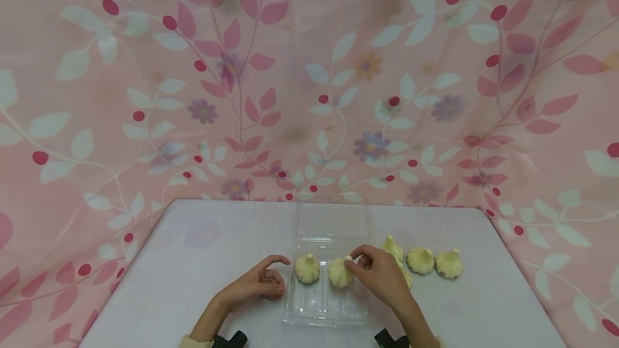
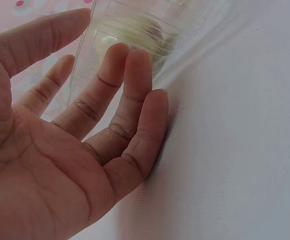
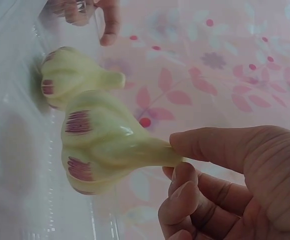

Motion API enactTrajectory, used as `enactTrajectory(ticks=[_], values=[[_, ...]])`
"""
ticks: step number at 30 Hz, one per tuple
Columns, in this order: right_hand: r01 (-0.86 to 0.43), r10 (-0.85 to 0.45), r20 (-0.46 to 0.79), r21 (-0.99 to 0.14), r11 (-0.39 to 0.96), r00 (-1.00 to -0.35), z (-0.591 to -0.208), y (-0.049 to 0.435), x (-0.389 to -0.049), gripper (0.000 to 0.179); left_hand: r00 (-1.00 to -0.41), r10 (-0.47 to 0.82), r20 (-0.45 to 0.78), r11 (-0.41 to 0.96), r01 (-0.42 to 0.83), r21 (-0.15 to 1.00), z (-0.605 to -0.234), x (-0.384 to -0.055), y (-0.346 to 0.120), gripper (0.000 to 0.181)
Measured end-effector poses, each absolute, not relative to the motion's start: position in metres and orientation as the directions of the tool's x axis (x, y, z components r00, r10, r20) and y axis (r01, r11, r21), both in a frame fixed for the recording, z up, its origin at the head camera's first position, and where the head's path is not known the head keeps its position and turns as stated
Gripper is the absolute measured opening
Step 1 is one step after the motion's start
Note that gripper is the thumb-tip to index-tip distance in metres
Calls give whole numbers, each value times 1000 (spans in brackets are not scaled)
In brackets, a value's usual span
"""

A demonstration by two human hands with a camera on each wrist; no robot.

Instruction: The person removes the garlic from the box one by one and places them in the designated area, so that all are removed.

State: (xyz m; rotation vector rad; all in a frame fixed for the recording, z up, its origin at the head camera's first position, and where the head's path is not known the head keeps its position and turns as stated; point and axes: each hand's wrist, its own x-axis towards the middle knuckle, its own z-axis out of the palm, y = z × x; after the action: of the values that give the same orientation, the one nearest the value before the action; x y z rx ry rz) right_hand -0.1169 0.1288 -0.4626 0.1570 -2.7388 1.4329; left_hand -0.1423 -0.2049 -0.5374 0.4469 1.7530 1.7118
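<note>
I see right hand (image 1: 379,272) pinching garlic bulb (image 1: 340,274) by stem (image 3: 157,152) over clear tray (image 1: 333,322), contact unclear. Left of grip: second bulb (image 1: 307,269), then left hand (image 1: 253,283), relaxed, empty. Narrow hold could let garlic bulb swivel, knocking second bulb.

The left hand (image 2: 75,145) shows its palm, thumb stretched out above and the fingers loosely bent, the middle, ring and little ones bunched close together near a clear ribbed box (image 2: 102,17). Through the plastic shows a pale garlic (image 2: 130,32) with purplish marks, partly hidden by fingertips. The little finger lies just beside the white table (image 2: 235,150); pink patterned cloth (image 2: 2,20) fills the upper left.
</note>
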Motion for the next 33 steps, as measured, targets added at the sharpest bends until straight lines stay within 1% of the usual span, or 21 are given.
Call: enactTrajectory(ticks=[8,18,33], values=[[-91,-48,77,-818,568,-996,-456,133,-115,10,-733,652,-193,83,-184,979,-536,-141,-205,59],[-108,-28,112,-825,554,-993,-448,141,-114,11,-740,638,-212,99,-195,976,-536,-142,-204,59],[-82,-8,92,-839,539,-996,-446,150,-113,11,-738,640,-213,95,-199,975,-536,-142,-205,59]])
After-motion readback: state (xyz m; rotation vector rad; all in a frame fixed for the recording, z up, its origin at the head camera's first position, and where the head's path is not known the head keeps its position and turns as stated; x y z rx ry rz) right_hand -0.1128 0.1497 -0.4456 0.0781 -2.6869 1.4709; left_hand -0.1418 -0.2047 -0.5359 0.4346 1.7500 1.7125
